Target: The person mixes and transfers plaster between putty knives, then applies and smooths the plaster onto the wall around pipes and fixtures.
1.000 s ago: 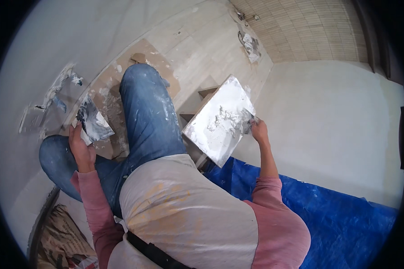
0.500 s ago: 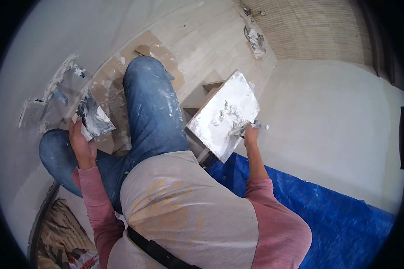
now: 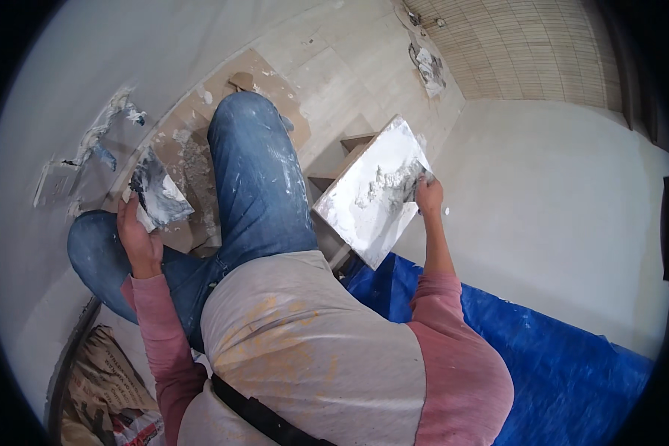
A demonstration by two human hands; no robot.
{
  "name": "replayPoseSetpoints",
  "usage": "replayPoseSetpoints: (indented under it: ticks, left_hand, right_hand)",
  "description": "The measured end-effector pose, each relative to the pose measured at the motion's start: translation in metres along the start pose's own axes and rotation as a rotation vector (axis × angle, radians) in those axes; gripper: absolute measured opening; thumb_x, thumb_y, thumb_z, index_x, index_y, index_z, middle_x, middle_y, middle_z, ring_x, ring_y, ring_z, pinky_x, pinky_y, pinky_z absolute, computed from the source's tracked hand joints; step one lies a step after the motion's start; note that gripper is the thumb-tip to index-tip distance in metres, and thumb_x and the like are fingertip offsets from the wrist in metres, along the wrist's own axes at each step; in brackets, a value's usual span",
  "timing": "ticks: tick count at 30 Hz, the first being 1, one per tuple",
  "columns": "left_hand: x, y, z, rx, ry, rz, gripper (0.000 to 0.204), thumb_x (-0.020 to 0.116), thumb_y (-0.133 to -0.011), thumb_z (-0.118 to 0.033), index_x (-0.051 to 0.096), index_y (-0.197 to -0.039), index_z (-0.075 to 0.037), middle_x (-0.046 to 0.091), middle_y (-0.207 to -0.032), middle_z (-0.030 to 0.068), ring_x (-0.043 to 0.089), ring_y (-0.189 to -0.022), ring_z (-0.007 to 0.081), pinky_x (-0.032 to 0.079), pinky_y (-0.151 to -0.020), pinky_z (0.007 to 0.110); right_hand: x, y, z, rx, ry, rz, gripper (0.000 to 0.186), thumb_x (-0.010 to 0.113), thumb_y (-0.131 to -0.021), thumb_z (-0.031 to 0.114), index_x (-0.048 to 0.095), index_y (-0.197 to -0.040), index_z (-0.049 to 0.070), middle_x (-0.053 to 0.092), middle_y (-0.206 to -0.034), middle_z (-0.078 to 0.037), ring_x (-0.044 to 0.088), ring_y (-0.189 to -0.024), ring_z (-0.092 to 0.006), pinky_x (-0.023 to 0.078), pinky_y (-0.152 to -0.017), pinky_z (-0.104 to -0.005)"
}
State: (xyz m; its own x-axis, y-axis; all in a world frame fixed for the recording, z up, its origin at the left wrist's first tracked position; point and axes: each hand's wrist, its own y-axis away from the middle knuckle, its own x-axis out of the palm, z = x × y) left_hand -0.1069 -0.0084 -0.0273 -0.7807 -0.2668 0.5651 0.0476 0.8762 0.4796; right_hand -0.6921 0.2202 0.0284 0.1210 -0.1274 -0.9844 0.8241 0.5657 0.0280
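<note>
My left hand (image 3: 138, 233) is closed on a square metal plastering blade (image 3: 161, 195) smeared with white paste, held beside my bent left knee. My right hand (image 3: 429, 195) grips a metal putty tool (image 3: 414, 181) at the right side of a white board (image 3: 363, 219) on low wooden supports (image 3: 325, 179); a lumpy mound of white paste (image 3: 379, 186) lies on the board under the tool. At the left, a wall box (image 3: 52, 182) with white paste and loose wires is set in the pale wall (image 3: 37, 119).
Paste-spattered cardboard (image 3: 279, 82) lies on the tiled floor (image 3: 327, 67) around my knee. A crumpled pale item (image 3: 429, 73) sits farther off. A blue tarp (image 3: 543, 379) covers the right foreground, below a pale wall (image 3: 550, 208). Paper sacks (image 3: 104, 379) lie bottom left.
My right hand with the tool dipped down-left along the board, then moved back up to its right edge, higher than a second ago. My left hand has barely shifted.
</note>
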Motion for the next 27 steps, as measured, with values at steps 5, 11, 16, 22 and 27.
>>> replayPoseSetpoints:
  ticks: [5,11,16,22,27]
  left_hand:
    - [0.008,0.0,0.001,-0.012,-0.014,-0.022,0.033,0.051,-0.097,-0.01,0.051,-0.128,-0.001,0.064,-0.118,0.0099,0.064,-0.107,0.0227,0.052,-0.091,0.036]
    - [0.005,-0.004,0.003,-0.011,0.008,0.007,0.035,0.05,-0.097,-0.009,0.05,-0.131,-0.001,0.063,-0.12,0.0098,0.064,-0.107,0.0225,0.051,-0.092,0.036]
    - [0.009,-0.002,0.0,0.002,-0.012,-0.08,0.035,0.05,-0.097,-0.01,0.051,-0.131,-0.002,0.063,-0.119,0.0087,0.064,-0.106,0.0209,0.051,-0.091,0.034]
    - [0.003,-0.004,0.003,0.026,0.0,-0.029,0.034,0.05,-0.097,-0.01,0.052,-0.13,-0.002,0.063,-0.119,0.0083,0.064,-0.106,0.0197,0.052,-0.091,0.034]
    - [0.007,-0.002,0.001,-0.009,0.002,-0.011,0.033,0.052,-0.097,-0.012,0.052,-0.128,-0.001,0.063,-0.118,0.0097,0.065,-0.105,0.0206,0.052,-0.09,0.034]
  right_hand:
    - [0.016,0.063,0.024,-0.498,0.113,-0.066,0.035,0.06,-0.085,0.009,0.063,-0.119,0.005,0.062,-0.11,-0.02,0.058,-0.098,-0.0414,0.047,-0.088,-0.0456]
    - [-0.028,0.073,0.028,-0.592,0.29,0.519,0.034,0.063,-0.083,0.009,0.068,-0.116,0.009,0.063,-0.104,-0.013,0.059,-0.094,-0.036,0.049,-0.087,-0.0432]
    - [-0.051,0.032,0.009,-0.406,0.226,0.279,0.027,0.059,-0.083,0.006,0.07,-0.108,0.006,0.067,-0.103,-0.015,0.061,-0.093,-0.0393,0.049,-0.087,-0.0451]
    - [0.01,0.077,0.023,-0.559,0.236,0.139,0.044,0.061,-0.082,0.005,0.062,-0.126,0.009,0.058,-0.116,-0.014,0.055,-0.099,-0.038,0.047,-0.09,-0.0445]
    - [-0.05,0.032,0.006,-0.605,0.29,0.572,0.032,0.058,-0.085,0.006,0.07,-0.115,0.013,0.066,-0.109,-0.014,0.063,-0.101,-0.0362,0.05,-0.089,-0.044]
